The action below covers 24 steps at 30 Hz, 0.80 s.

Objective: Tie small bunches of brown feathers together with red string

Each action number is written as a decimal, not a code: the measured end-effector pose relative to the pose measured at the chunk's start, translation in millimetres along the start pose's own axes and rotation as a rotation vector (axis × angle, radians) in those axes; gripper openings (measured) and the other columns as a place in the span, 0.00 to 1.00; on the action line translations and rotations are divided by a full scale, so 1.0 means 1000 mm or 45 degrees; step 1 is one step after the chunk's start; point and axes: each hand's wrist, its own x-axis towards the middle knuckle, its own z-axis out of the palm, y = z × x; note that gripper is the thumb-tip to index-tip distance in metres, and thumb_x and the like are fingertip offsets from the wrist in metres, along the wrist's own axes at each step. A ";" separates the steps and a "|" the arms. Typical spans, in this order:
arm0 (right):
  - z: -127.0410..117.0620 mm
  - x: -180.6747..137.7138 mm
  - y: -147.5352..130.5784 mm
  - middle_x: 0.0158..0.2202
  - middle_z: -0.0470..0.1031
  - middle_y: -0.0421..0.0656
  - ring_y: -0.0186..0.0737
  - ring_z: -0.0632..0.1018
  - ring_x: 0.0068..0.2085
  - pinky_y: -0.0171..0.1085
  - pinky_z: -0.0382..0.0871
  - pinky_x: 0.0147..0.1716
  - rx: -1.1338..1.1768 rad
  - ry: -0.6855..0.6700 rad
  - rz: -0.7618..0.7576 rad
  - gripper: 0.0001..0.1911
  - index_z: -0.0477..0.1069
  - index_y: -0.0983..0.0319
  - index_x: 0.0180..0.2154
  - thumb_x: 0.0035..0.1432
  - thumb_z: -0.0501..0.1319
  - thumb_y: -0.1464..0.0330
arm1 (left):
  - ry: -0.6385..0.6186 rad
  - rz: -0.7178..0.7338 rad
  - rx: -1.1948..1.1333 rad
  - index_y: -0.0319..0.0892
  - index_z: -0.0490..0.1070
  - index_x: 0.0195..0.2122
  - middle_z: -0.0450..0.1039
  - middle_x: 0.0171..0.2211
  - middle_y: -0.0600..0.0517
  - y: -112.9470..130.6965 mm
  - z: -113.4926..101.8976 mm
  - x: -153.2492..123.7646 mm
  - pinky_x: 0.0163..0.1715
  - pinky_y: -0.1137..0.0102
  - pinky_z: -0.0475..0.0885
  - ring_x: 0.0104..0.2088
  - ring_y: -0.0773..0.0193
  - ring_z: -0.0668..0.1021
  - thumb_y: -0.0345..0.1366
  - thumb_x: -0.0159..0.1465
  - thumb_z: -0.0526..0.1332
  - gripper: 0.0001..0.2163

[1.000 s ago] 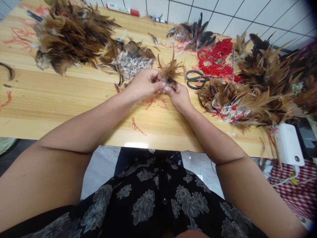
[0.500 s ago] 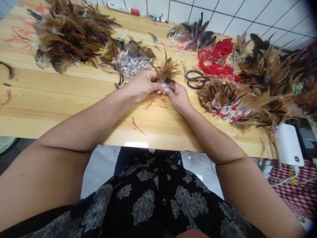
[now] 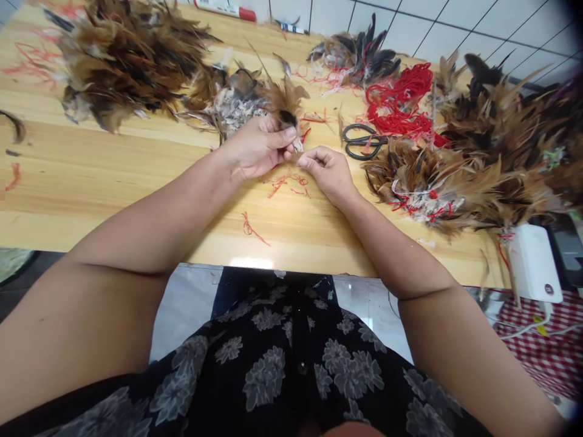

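Note:
My left hand [image 3: 264,145] is closed around a small bunch of brown feathers [image 3: 288,98], pinching it between thumb and fingers. The plumes fan up and away, and the pale, fluffy quill ends point down toward my right. Just beside those ends, the thumb and forefinger of my right hand [image 3: 330,173] are pressed together; whatever may be between them is too small to make out. Behind my left hand lies a pile of feathers with whitish bases [image 3: 234,103]. Loose bits of red thread [image 3: 286,182] lie on the wooden table [image 3: 204,233] below my hands.
Black-handled scissors [image 3: 363,142] lie right of my hands, by a tangle of red cord [image 3: 401,100]. A large feather heap [image 3: 132,57] covers the back left; more feather bundles [image 3: 487,164] fill the right. A white device [image 3: 535,264] sits at the right edge; a marker [image 3: 225,9] lies behind.
My left hand has tilted the feather bunch leftward, so its pale quill ends now show. The fingertips of both hands, together before, have come slightly apart.

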 end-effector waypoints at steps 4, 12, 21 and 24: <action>0.000 -0.001 -0.006 0.37 0.84 0.42 0.42 0.82 0.44 0.43 0.81 0.52 0.021 0.018 0.034 0.34 0.79 0.58 0.34 0.58 0.82 0.36 | -0.049 -0.070 -0.042 0.41 0.77 0.33 0.78 0.28 0.52 0.005 -0.002 0.000 0.33 0.75 0.79 0.29 0.66 0.83 0.34 0.74 0.87 0.20; 0.002 -0.003 -0.010 0.40 0.84 0.44 0.45 0.84 0.49 0.45 0.82 0.56 0.046 -0.011 -0.003 0.35 0.75 0.57 0.33 0.61 0.78 0.33 | -0.155 -0.099 -0.056 0.40 0.81 0.32 0.80 0.30 0.50 -0.001 0.001 -0.005 0.34 0.72 0.82 0.32 0.63 0.84 0.35 0.73 0.87 0.19; 0.002 -0.004 -0.009 0.40 0.85 0.44 0.43 0.83 0.48 0.43 0.81 0.54 -0.039 -0.016 -0.018 0.33 0.76 0.57 0.34 0.66 0.76 0.35 | -0.144 -0.138 -0.058 0.38 0.78 0.30 0.79 0.30 0.52 0.004 0.011 -0.008 0.35 0.77 0.79 0.28 0.70 0.81 0.28 0.81 0.79 0.20; 0.000 -0.005 -0.011 0.39 0.84 0.44 0.43 0.83 0.48 0.43 0.80 0.56 -0.064 -0.019 -0.053 0.36 0.77 0.58 0.35 0.70 0.71 0.32 | -0.089 -0.091 -0.027 0.39 0.77 0.33 0.77 0.29 0.53 0.006 0.008 -0.007 0.35 0.75 0.79 0.29 0.69 0.80 0.32 0.78 0.83 0.19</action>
